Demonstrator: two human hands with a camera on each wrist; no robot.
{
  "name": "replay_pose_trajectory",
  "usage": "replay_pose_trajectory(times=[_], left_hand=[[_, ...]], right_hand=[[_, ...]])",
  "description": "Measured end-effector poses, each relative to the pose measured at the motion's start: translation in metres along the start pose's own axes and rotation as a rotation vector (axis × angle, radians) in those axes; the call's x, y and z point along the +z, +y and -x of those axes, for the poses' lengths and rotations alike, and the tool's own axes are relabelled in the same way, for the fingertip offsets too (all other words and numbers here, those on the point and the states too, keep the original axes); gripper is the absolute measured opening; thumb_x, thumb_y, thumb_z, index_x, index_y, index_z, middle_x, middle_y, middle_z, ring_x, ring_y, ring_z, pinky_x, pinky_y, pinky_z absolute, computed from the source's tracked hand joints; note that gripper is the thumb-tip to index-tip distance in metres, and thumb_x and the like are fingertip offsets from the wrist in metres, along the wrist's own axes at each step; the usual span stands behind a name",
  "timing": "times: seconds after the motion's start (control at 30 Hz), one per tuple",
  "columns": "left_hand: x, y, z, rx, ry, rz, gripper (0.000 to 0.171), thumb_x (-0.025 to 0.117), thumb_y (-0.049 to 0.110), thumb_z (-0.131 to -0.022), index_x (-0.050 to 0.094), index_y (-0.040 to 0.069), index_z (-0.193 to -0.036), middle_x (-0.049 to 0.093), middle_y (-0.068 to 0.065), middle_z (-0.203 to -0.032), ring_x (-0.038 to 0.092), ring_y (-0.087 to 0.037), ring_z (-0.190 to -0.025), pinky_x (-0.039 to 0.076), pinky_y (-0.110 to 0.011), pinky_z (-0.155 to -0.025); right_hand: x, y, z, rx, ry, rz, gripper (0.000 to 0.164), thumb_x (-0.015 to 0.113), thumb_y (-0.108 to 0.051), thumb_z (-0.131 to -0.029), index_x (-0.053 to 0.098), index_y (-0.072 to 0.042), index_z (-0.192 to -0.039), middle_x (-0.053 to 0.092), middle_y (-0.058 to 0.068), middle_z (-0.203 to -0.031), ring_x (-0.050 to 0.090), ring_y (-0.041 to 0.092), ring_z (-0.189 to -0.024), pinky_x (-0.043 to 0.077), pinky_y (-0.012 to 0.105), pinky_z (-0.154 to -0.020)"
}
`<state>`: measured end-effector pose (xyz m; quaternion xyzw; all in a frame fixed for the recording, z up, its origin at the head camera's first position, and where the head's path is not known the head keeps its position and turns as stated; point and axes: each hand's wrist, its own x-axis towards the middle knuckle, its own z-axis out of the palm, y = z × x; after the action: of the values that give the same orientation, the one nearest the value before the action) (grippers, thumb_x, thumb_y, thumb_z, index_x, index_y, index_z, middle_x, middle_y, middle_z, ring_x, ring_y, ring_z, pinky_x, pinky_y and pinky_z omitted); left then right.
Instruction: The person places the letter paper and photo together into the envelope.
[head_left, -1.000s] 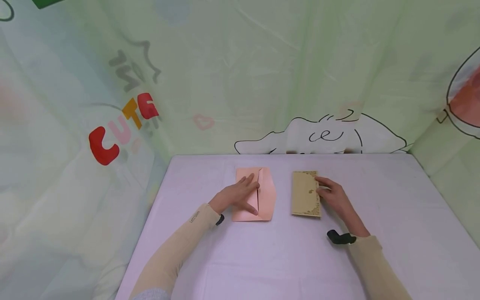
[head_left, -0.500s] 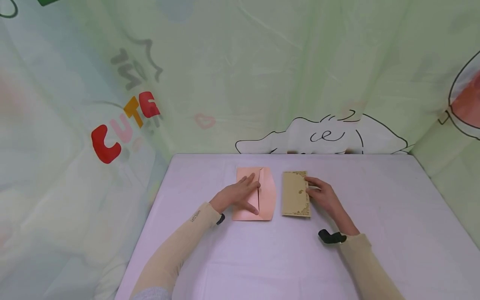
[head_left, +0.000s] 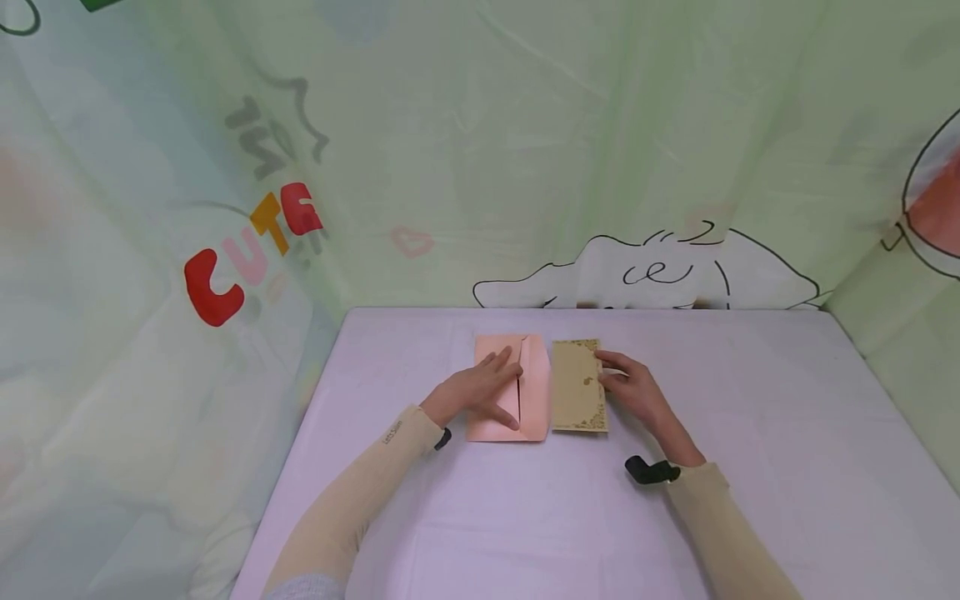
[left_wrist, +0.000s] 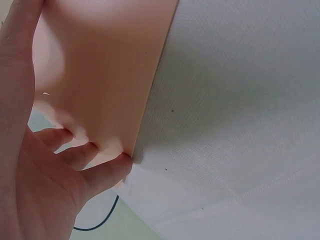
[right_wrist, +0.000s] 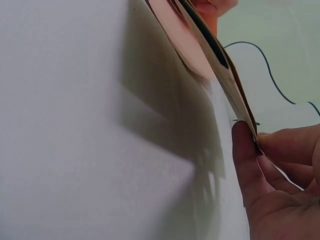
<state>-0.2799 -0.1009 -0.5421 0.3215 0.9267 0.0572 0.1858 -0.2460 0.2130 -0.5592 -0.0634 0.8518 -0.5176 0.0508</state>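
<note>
A pink envelope (head_left: 535, 392) lies on the table with its flap opened out to the right. My left hand (head_left: 477, 390) rests flat across it, fingers spread; the left wrist view shows the fingertips (left_wrist: 112, 170) pressing near the envelope's edge. Just to the right is a tan card (head_left: 574, 385) with dark ornamental print along its right side. My right hand (head_left: 637, 398) pinches that side between thumb and fingers. The card's left edge covers the flap's tip. In the right wrist view the folded card (right_wrist: 236, 92) is raised off the table, casting a shadow.
A pale lilac cloth covers the table (head_left: 480, 517). Behind it hangs a green curtain (head_left: 450, 167) with printed drawings, which also runs down the left and right sides. A black strap (head_left: 651, 470) is on the right wrist.
My right hand has carried the card leftward, from a gap beside the envelope to over the tip of its flap. My left hand has stayed in place on the envelope.
</note>
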Motion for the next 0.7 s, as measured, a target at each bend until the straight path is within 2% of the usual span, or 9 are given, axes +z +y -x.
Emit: replay_pose_trajectory(times=[0.47,0.7], left_hand=[[-0.001,0.004,-0.002,-0.026,-0.002,0.006,0.096,0.072,0.076,-0.072,0.033,0.028,-0.146,0.003,-0.010,-0.171,0.015,-0.034,-0.157,0.043,-0.050,-0.111],[-0.001,0.004,-0.001,-0.028,0.001,0.014,0.095,0.072,0.075,-0.072,0.033,0.029,-0.146,0.003,-0.010,-0.171,0.015,-0.034,-0.157,0.043,-0.051,-0.111]], right_hand=[[0.025,-0.013,-0.009,-0.036,-0.017,0.001,0.047,0.056,-0.003,-0.100,0.046,0.004,-0.145,0.052,0.031,-0.143,0.060,0.044,-0.122,0.054,0.029,-0.092],[0.035,-0.017,-0.011,-0.046,-0.039,-0.030,0.048,0.055,-0.002,-0.100,0.044,0.006,-0.146,0.050,0.032,-0.144,0.057,0.045,-0.125,0.048,0.053,-0.102]])
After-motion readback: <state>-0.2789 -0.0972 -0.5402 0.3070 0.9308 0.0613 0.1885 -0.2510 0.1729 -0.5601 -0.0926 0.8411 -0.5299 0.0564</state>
